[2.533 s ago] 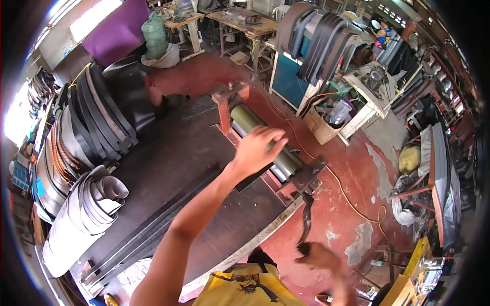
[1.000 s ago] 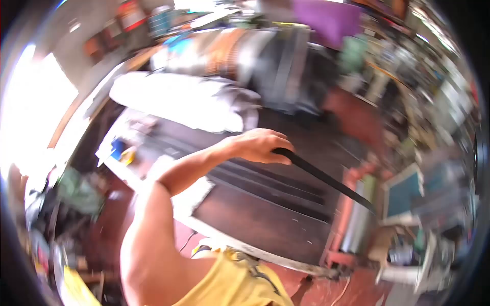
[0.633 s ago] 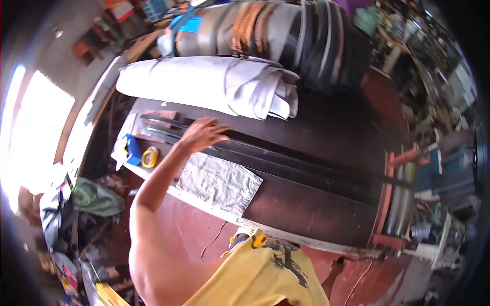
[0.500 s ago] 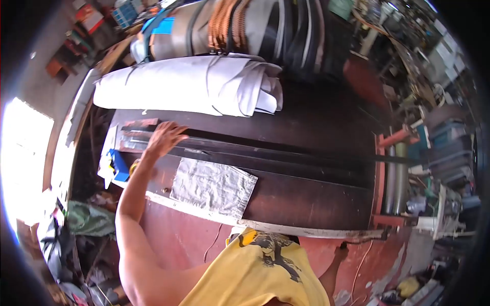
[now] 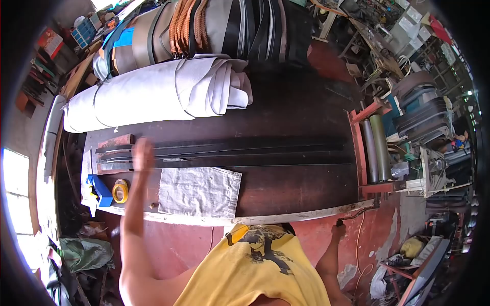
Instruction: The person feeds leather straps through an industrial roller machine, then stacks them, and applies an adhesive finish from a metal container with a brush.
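Several long black strips (image 5: 229, 152), apparently leather, lie side by side across the dark tabletop. My left hand (image 5: 143, 154) is over their left ends, above a reddish block (image 5: 115, 142). Motion blur smears its fingers, so whether it grips a strip cannot be told. At the table's front right, my right hand (image 5: 338, 224) is closed around the end of a crank handle (image 5: 357, 213). This crank is at the front of a red-framed roller machine (image 5: 363, 153) with two long rollers (image 5: 378, 148). A crumpled pale cloth (image 5: 199, 193) lies in front of the strips.
A large white roll (image 5: 148, 94) lies at the back left. Behind it, belts and braided straps (image 5: 189, 28) drape over a big roll. A yellow tape roll (image 5: 120, 191) and a blue box (image 5: 99, 190) sit at the front left. Finished-looking black straps (image 5: 423, 117) hang beyond the rollers.
A black strip that reached rightward through the roller frame now lies with the others, left of it. My left hand stays near the strips' left ends, now blurred. The camera view has shifted.
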`<state>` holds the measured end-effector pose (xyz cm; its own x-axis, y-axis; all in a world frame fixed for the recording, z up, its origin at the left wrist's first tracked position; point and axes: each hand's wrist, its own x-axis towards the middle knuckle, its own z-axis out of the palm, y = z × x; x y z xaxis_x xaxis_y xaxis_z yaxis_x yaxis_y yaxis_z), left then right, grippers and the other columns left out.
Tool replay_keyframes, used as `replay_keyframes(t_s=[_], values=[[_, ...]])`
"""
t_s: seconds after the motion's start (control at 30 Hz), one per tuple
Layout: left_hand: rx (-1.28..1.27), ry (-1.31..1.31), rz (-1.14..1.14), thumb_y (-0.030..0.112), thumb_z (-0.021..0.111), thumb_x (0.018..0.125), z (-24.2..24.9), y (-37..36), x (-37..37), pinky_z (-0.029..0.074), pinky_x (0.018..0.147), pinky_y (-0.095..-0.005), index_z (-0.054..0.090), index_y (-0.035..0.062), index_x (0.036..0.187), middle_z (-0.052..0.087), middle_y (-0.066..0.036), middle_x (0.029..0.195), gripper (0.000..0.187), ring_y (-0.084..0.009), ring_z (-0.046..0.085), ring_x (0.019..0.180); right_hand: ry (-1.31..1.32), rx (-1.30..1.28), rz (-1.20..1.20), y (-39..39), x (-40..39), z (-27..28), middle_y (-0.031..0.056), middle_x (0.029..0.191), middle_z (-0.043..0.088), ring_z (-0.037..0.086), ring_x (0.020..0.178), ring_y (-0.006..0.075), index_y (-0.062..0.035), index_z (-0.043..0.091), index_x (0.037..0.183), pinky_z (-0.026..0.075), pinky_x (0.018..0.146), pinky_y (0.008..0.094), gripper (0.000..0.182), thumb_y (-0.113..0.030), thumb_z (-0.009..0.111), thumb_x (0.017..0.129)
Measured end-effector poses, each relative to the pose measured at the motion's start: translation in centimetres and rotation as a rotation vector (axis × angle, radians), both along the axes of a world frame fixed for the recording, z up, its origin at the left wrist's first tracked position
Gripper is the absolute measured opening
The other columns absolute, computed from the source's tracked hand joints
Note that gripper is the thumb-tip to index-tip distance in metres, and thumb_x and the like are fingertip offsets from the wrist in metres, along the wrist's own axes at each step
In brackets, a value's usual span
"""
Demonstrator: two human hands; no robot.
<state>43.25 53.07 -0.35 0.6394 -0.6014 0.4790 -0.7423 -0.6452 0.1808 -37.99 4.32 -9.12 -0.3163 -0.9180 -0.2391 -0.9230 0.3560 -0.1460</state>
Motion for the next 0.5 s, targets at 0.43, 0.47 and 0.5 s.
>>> replay_keyframes(t_s=[0.43,0.47,0.5], values=[[0.228,0.468,-0.763,0.038,0.062,0.094,0.1,-52.7,-45.2,0.039,0.106,-0.0448,0.049,0.0068,0.139,0.048,-0.014,0.139,0.056,-0.0320,0.045,0.128,-0.453,0.257,0.246,1.2,-1.7,19.1,0.0033,0.063,0.060,0.060,0.054,0.0164,-0.0037,0.066,0.081,0.046,0.049,0.0335,0.019,-0.018,0.078,0.077],[0.245,0.457,-0.747,0.038,0.062,0.094,0.3,-54.2,-46.1,0.039,0.105,-0.0444,0.049,0.0067,0.139,0.048,-0.013,0.140,0.057,-0.0317,0.045,0.128,-0.421,0.172,0.266,0.7,-2.6,22.0,0.0080,0.065,0.062,0.063,0.060,0.0209,-0.0029,0.068,0.084,0.047,0.057,0.0392,0.021,-0.019,0.078,0.076],[0.264,0.439,-0.724,0.039,0.063,0.094,0.3,-55.6,-46.8,0.039,0.104,-0.0439,0.049,0.0067,0.139,0.047,-0.013,0.140,0.058,-0.0315,0.045,0.128,-0.393,0.088,0.290,-0.1,-3.2,25.4,0.0127,0.067,0.063,0.066,0.066,0.0254,-0.0021,0.069,0.087,0.049,0.064,0.0449,0.023,-0.020,0.077,0.074]])
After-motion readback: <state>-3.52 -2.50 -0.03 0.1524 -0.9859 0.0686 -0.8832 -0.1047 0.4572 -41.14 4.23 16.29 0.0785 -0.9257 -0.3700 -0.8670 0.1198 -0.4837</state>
